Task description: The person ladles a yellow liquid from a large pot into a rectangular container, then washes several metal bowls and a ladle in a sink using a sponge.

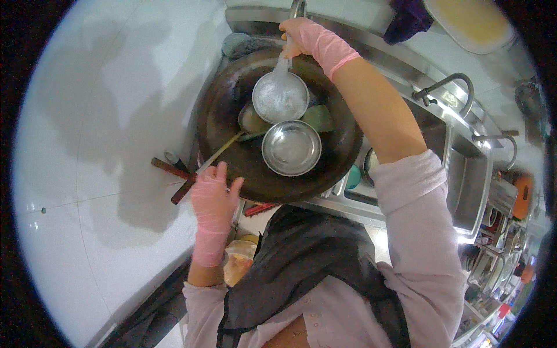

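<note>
My right hand [300, 37], in a pink glove, is closed around the end of a metal faucet [298, 8]. Below it, a water stream [283, 67] falls into a round metal bowl [280, 98] inside a large dark wok [339, 161]. A second metal bowl [291, 148], shiny inside, lies nearer me in the wok. Also in there are a ladle [250, 119] and a green pad or cloth [318, 118]. My gloved left hand [215, 195] is at the wok's left rim, thumb apart from the fingers, beside the ladle's long handle [219, 152]. Whether it touches either is unclear.
Two wooden handle ends [174, 172] stick out left of the wok, close to the white wall [100, 130]. On the right are steel sink basins [468, 174] with a curved faucet [461, 80]. A plastic container [238, 256] stands low beside my left forearm.
</note>
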Demonstrator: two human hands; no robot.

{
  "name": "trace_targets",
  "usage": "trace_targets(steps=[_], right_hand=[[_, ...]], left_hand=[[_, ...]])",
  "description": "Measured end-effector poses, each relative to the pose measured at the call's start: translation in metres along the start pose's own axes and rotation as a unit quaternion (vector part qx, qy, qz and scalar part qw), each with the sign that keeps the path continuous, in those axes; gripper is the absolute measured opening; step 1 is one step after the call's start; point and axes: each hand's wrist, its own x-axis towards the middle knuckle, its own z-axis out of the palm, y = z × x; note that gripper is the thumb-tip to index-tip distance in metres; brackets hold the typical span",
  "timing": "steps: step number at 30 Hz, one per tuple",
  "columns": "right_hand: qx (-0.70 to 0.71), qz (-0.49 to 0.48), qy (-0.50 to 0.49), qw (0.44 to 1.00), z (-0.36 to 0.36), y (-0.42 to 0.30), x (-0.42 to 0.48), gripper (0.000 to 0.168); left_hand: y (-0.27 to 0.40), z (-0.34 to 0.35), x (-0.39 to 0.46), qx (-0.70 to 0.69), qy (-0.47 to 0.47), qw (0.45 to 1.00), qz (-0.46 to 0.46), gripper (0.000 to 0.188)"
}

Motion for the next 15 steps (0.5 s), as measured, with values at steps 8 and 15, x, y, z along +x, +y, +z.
trace_targets(steps=[8,15], right_hand=[[-0.48,-0.263,-0.058,0.835,-0.019,-0.005,-0.035,0.064],[0.006,0.084,-0.076,0.994,-0.075,0.077,-0.029,0.046]], left_hand=[[0.054,0.031,-0.026,-0.069,-0.074,0.995,-0.017,0.043],[0.074,0.036,-0.052,-0.118,-0.048,0.988,-0.091,0.04]])
